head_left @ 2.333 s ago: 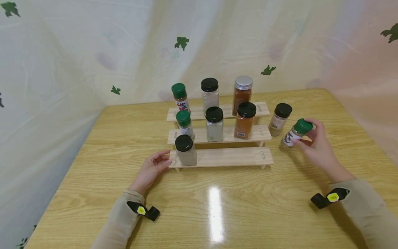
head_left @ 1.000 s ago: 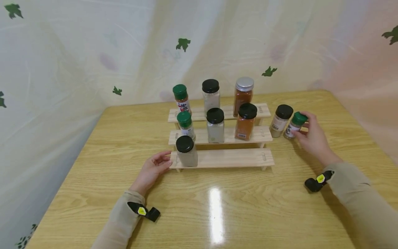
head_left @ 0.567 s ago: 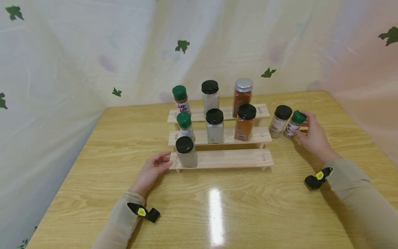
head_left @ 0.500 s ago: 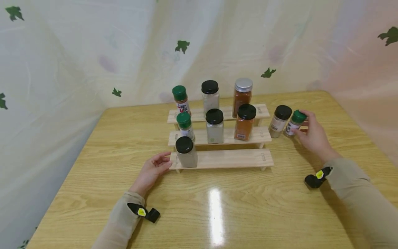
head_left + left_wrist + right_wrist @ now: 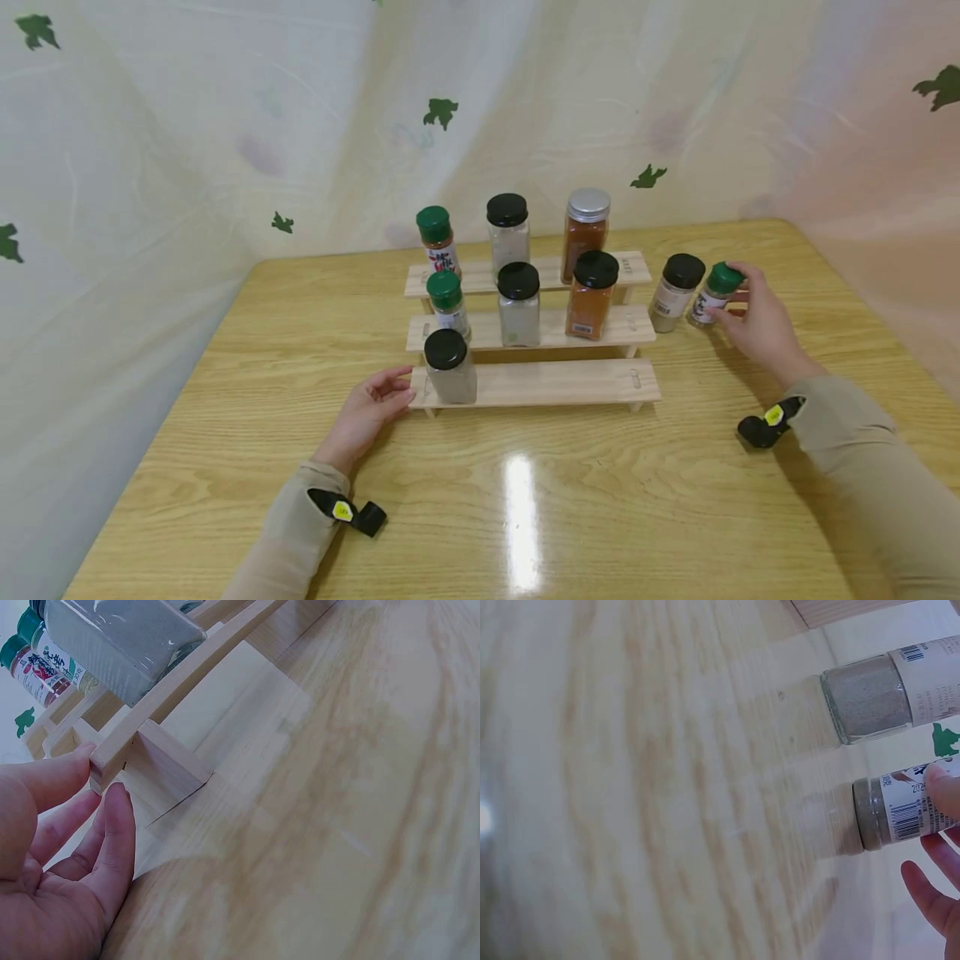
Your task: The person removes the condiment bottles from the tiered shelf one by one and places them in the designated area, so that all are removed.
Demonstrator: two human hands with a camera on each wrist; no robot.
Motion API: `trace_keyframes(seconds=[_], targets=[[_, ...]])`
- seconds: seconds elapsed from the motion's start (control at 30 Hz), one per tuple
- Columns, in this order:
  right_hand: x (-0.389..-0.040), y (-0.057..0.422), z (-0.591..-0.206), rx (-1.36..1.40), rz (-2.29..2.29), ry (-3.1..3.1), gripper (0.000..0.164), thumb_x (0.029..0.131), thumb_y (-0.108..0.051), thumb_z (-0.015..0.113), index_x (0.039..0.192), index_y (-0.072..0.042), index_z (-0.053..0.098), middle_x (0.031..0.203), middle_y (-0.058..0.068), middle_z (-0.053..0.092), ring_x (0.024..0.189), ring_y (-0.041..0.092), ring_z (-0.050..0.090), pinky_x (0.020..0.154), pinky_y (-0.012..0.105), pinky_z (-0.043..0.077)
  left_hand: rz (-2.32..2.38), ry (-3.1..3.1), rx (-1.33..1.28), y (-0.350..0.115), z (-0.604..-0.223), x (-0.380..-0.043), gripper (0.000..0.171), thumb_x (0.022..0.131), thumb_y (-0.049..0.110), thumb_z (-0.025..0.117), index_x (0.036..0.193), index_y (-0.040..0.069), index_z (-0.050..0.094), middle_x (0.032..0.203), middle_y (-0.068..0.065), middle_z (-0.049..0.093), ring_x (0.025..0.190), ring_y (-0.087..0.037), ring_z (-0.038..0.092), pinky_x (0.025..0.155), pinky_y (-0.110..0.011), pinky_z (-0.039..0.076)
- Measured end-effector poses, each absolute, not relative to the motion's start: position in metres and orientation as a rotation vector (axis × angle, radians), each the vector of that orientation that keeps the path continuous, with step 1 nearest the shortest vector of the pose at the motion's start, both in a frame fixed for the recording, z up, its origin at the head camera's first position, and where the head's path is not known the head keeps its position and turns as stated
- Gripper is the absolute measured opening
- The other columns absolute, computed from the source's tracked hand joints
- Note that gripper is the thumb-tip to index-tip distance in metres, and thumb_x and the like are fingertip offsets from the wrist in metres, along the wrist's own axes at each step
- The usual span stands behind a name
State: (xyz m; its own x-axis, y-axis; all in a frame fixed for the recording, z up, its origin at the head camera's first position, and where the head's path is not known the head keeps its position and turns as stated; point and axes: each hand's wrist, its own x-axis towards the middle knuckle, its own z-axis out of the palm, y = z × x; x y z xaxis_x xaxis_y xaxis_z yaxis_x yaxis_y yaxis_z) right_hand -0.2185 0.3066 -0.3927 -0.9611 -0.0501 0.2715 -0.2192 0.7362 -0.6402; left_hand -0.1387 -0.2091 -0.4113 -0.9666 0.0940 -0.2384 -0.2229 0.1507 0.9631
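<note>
Barcode (image 5: 906, 820) on held green-capped jar (image 5: 712, 299) only in right wrist view, right hand (image 5: 762, 327) gripping it beside tabletop black-capped jar (image 5: 672, 298), left hand (image 5: 366, 414) pinching end of rack (image 5: 555, 383), held jar less tilted than earlier

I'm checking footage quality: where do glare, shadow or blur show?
Head view: a glare streak on the table, a shadow beside the right sleeve; right wrist view: bright spot at the left edge, blurry wood grain; left wrist view: similarly blurry grain.

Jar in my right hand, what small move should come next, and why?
Probably loosen the grip of the right hand: the jar seems to stand upright on the table, close beside a black-capped jar, so it likely needs no support.
</note>
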Motion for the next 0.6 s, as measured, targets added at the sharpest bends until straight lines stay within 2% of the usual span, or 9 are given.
trace_keyframes(seconds=[0.13,0.33,0.43,0.6], targets=[[-0.219,0.306,-0.389,0.204,1.081,-2.698,0.067,0.091,0.0,0.057,0.144,0.002,0.016,0.123,0.038,0.04,0.108,0.052,0.044,0.084,0.064,0.043,1.894,2.186,-0.131,-0.209,-0.411,-0.138,0.045,0.093,0.002,0.057,0.136,-0.003,0.044,0.102,0.0,0.053,0.086,-0.003,0.054,0.076,-0.016,0.051],[-0.218,0.306,-0.38,0.187,1.096,-2.712,0.062,0.092,-0.01,0.059,0.141,0.005,0.025,0.128,0.033,0.039,0.112,0.048,0.042,0.087,0.061,0.042,1.893,2.183,-0.137,-0.209,-0.41,-0.137,0.045,0.093,0.001,0.056,0.136,-0.004,0.044,0.102,-0.001,0.053,0.087,-0.003,0.054,0.076,-0.016,0.051],[-0.217,0.308,-0.375,0.185,1.115,-2.727,0.063,0.092,-0.013,0.061,0.141,0.006,0.027,0.129,0.032,0.038,0.113,0.05,0.041,0.088,0.064,0.04,1.894,2.183,-0.14,-0.209,-0.411,-0.138,0.045,0.093,0.001,0.056,0.136,-0.003,0.045,0.102,-0.001,0.054,0.087,-0.004,0.054,0.076,-0.017,0.051],[-0.216,0.311,-0.369,0.155,1.159,-2.73,0.07,0.089,-0.015,0.066,0.143,0.003,0.025,0.129,0.032,0.039,0.114,0.047,0.041,0.09,0.062,0.039,1.896,2.185,-0.142,-0.209,-0.412,-0.139,0.045,0.093,0.001,0.057,0.136,-0.003,0.045,0.102,0.0,0.054,0.087,-0.003,0.055,0.076,-0.016,0.051]])
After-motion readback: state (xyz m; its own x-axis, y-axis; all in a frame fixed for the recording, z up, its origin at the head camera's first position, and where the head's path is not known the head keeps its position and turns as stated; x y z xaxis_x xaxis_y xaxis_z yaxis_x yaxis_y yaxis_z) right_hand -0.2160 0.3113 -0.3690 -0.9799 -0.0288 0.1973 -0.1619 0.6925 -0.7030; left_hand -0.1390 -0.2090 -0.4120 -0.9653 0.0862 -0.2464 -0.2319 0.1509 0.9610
